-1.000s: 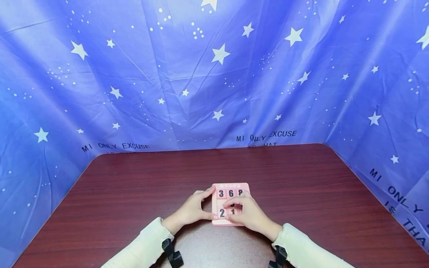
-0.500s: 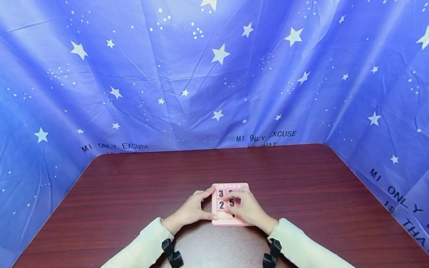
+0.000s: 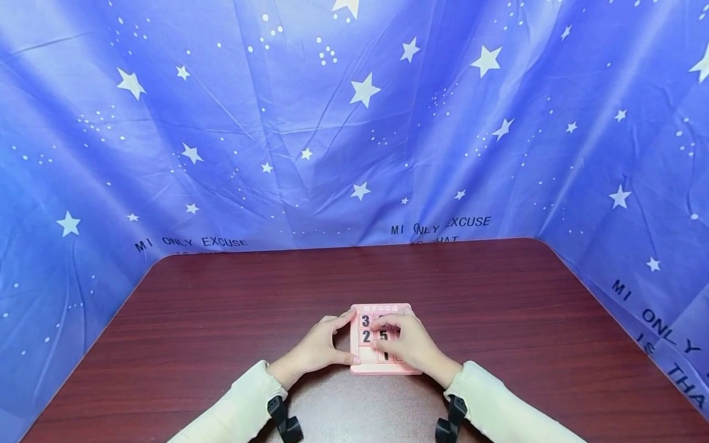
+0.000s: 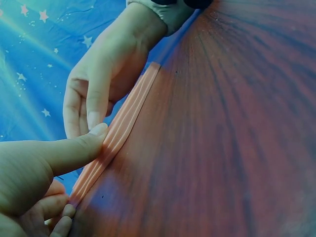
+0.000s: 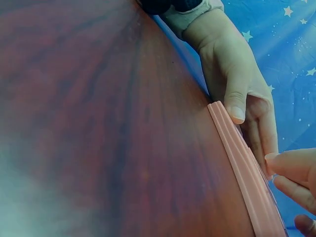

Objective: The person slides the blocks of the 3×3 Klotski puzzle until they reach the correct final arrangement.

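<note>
Left hand point(image 3: 317, 346) has the pink number puzzle point(image 3: 366, 357) gripped by its 9 o'clock edge on the counter point(image 3: 232, 307); right hand point(image 3: 412, 342) sits around 3, loosely half-curled over the tiles point(image 3: 365, 336), thumb and index apart.

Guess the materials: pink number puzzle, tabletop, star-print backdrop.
Pink number puzzle: probably molded plastic, satin finish; smooth, evenly ridged edges in the wrist views.
Tabletop: wood or wood-look laminate, semi-gloss; red-brown grain, soft glare at the near edge.
Star-print backdrop: likely thin fabric, slight sheen; creases and soft folds, though plastic sheeting can't be ruled out.
</note>
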Tool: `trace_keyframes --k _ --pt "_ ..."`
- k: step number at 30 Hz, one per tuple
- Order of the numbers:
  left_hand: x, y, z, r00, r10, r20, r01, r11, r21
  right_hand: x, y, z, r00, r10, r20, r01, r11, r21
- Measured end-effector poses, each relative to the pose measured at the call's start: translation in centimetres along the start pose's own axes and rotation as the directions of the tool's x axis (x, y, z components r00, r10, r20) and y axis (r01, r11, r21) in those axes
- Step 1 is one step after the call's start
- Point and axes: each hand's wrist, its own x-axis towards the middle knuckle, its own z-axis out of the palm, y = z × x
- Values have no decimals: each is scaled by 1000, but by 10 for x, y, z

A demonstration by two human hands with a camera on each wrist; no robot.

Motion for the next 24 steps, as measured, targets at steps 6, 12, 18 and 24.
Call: trace_keyframes --k 6,12,18,24 --pt "0 0 0 1000 4 3 -4 1000 -5 -14 0 -5 1000 23 8 -23 1000 6" --pt "-1 -1 1 1000 9 -4 -9 1000 -8 -27 0 -11 1000 20 2 -20 1000 -5" --pt "-1 0 2 1000 4 -15 -4 1000 -14 -35 1 -18 999 37 -33 -38 998 -46" --pt "-1 -1 2 1000 5 -13 -5 1000 -27 -37 1 -19 997 69 -45 -73 993 -96"
